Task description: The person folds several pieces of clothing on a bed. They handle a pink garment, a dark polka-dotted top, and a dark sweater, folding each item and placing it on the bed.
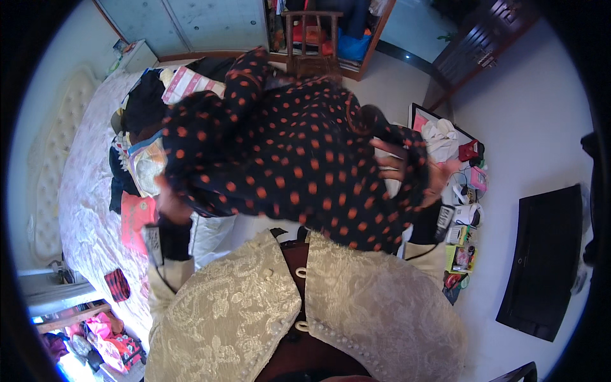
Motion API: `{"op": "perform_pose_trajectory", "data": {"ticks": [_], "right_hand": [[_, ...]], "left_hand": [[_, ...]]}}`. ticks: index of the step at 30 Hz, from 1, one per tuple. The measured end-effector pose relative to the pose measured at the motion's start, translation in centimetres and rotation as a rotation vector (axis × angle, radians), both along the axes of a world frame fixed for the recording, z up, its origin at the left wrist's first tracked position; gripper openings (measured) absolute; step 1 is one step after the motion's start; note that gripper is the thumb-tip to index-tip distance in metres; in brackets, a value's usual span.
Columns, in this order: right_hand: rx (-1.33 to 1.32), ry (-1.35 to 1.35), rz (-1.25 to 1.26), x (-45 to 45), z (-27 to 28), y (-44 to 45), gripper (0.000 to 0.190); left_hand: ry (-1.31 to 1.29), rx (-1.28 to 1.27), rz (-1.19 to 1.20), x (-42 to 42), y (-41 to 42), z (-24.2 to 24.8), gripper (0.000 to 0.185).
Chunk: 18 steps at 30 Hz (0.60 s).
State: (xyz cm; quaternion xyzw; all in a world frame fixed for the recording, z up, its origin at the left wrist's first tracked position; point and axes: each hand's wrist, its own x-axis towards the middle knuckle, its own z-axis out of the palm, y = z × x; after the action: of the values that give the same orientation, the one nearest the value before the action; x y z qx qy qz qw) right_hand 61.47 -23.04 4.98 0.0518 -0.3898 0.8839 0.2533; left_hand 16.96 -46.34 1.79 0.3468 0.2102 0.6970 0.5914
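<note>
A black garment with orange-red dots is spread in the air before me, between my two hands. My left hand grips it at the right side, where fingers also show past the cloth near its edge. At the other side, my right hand holds the lower corner, blurred and partly covered by the fabric. One sleeve rises towards the top of the view. Both my wrists bear dark bands with strapped devices.
A bed on the left bears piled clothes and a pink packet. Ahead are a wooden chair and an open wardrobe. To the right are a cluttered low surface and a television.
</note>
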Motion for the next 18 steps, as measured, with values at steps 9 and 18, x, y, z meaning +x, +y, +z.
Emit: {"op": "perform_pose_trajectory", "data": {"ticks": [9, 18], "right_hand": [[-0.203, -0.329, -0.122, -7.6, -8.0, 2.8, 0.024], [0.206, -0.474, -0.305, 6.6, -6.0, 7.0, 0.017]], "left_hand": [[0.314, -0.417, -0.035, 5.7, 6.9, -2.1, 0.053], [-0.001, -0.431, 0.489, 2.5, 1.0, -1.8, 0.034]]}}
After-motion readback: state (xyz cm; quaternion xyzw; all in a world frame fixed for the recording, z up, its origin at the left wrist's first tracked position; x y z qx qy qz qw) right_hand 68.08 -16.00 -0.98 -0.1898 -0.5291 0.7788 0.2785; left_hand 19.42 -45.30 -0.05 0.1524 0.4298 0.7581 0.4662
